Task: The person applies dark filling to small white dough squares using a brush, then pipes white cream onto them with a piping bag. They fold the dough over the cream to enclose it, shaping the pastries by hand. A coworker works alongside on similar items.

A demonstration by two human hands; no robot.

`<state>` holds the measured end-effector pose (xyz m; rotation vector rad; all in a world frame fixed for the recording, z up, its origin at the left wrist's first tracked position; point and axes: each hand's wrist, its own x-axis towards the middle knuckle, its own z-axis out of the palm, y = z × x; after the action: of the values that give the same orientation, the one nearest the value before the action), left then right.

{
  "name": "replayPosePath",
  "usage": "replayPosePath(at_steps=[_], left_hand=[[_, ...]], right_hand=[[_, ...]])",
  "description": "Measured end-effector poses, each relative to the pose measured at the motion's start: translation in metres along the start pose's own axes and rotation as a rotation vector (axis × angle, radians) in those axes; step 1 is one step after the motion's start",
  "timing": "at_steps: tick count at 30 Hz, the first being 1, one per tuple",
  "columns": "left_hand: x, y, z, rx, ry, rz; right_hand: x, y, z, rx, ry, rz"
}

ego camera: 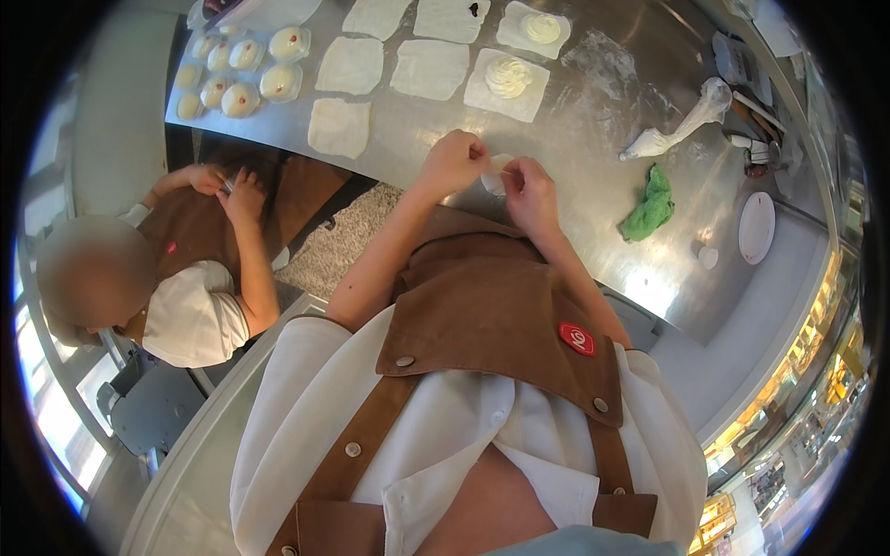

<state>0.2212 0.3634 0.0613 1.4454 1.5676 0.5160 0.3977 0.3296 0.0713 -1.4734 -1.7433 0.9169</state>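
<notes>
Between my two hands, near the front edge of the steel table, is a small round white piece; its material is unclear. My left hand pinches at its upper left, fingertips curled together. My right hand has thumb and finger closed on its right edge. Beyond my hands lie several thin white dough squares. Piped cream sits on one square and another cream swirl on the square behind it. Whether my left fingertips grip the piece is hard to see.
Round white pastries in clear cups stand at the far left. To the right are a piping bag, a green cloth, a white oval lid or dish and utensils. A co-worker is at the left.
</notes>
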Motion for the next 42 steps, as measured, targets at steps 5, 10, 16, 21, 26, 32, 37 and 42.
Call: replayPosePath(at_steps=[5, 10, 16, 21, 26, 32, 37, 42], left_hand=[[-0.004, 0.007, -0.007, -0.239, -0.079, -0.012], [-0.016, 0.011, 0.014, -0.227, 0.047, 0.033], [-0.018, 0.015, 0.015, -0.163, 0.056, 0.031], [-0.023, 0.017, 0.018, -0.159, 0.091, 0.134], [-0.024, 0.029, 0.018, -0.249, 0.184, 0.082], [-0.022, 0.024, 0.024, -0.213, 0.211, 0.005], [-0.015, -0.014, 0.035, -0.524, 0.156, 0.013], [-0.016, 0.018, 0.024, -1.425, -0.329, -0.287]], right_hand=[[-0.001, 0.002, -0.001, 0.009, 0.028, 0.038], [-0.002, -0.001, 0.001, 0.039, 0.019, 0.023], [-0.002, 0.001, 0.003, 0.066, 0.036, 0.070], [0.000, -0.002, 0.002, 0.150, 0.048, 0.162], [0.003, -0.003, 0.001, 0.200, 0.020, 0.148], [0.002, 0.010, 0.006, 0.181, 0.081, 0.166], [0.006, 0.000, -0.009, 0.490, 0.041, 0.352], [0.010, -0.018, -0.034, 0.879, 0.008, 0.501]])
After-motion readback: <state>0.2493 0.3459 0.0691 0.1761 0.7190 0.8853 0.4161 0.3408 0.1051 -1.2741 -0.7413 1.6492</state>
